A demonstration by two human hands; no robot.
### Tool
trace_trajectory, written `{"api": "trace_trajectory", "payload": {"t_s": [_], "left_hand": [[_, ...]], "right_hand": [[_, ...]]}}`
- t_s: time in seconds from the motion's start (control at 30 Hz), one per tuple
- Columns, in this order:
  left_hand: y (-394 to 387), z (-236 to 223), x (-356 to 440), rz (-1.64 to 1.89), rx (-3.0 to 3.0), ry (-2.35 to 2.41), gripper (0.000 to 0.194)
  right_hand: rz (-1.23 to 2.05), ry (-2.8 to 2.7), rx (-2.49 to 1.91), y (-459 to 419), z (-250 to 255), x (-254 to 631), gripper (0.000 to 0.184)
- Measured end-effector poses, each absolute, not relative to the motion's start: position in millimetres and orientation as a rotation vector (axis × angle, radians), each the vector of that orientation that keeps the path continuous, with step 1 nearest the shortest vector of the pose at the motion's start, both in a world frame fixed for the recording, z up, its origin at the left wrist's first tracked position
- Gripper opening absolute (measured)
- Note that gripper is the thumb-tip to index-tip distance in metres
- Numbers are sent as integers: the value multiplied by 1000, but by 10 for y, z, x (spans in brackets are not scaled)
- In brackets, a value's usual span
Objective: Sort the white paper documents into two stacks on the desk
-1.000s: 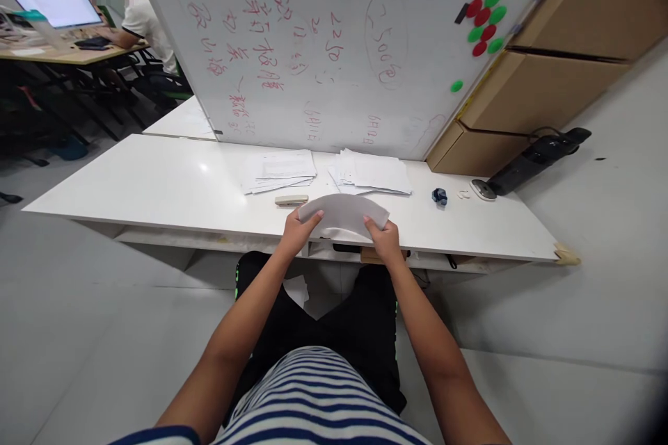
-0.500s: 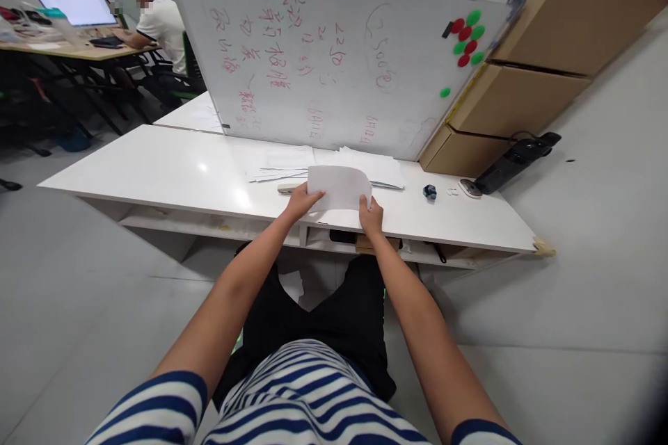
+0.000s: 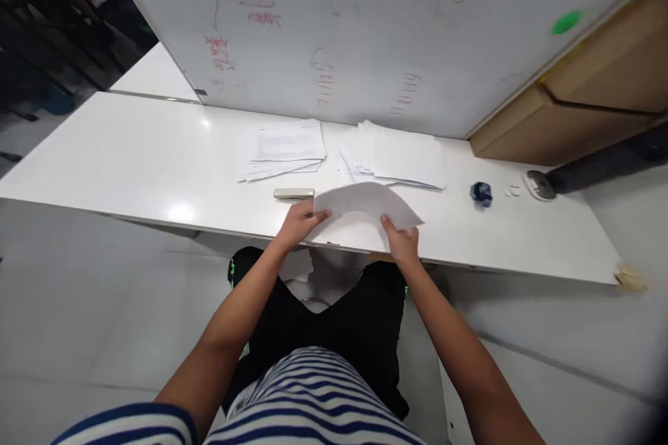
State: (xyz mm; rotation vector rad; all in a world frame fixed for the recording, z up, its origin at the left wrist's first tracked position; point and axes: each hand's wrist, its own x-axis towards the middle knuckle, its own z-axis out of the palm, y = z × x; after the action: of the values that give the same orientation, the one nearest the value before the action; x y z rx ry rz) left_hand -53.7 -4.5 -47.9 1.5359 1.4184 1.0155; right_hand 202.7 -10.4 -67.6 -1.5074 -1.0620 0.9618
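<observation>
A white sheet of paper (image 3: 365,199), bowed upward in the middle, spans both my hands over the desk's front edge; I cannot tell if it is more than one sheet. My left hand (image 3: 298,224) pinches its left end, thumb on top. At the right end, my right hand (image 3: 401,242) grips it the same way. Just beyond my left hand lies a long beige stapler-like object (image 3: 293,193). Behind the paper rest two loose paper piles, a left pile (image 3: 289,142) with printed text on top and a right pile (image 3: 407,155) that looks mostly blank.
A whiteboard (image 3: 365,35) with red writing stands along the back of the white desk (image 3: 140,160). Cardboard boxes (image 3: 522,125) are stacked at the right. A small dark blue object (image 3: 481,193) and a round silver-and-white base (image 3: 540,185) sit on the right side.
My view has tilted down and closer to the desk. The paper has gone from nearly flat-faced to arched, with its right end swung outward. Both hands keep hold of it.
</observation>
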Motion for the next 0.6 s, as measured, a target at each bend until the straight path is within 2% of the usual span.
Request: {"api": "trace_trajectory", "payload": {"t_s": [0.17, 0.33, 0.6], "left_hand": [[41, -424, -469, 890, 1635, 1467, 21], [19, -425, -489, 904, 1589, 1445, 21], [-115, -407, -502, 1024, 1491, 1288, 41]], "right_hand": [[855, -1039, -1576, -138, -593, 1942, 31], [784, -1075, -1607, -167, -598, 1940, 31], [798, -1123, -1395, -119, -699, 1946, 44]]}}
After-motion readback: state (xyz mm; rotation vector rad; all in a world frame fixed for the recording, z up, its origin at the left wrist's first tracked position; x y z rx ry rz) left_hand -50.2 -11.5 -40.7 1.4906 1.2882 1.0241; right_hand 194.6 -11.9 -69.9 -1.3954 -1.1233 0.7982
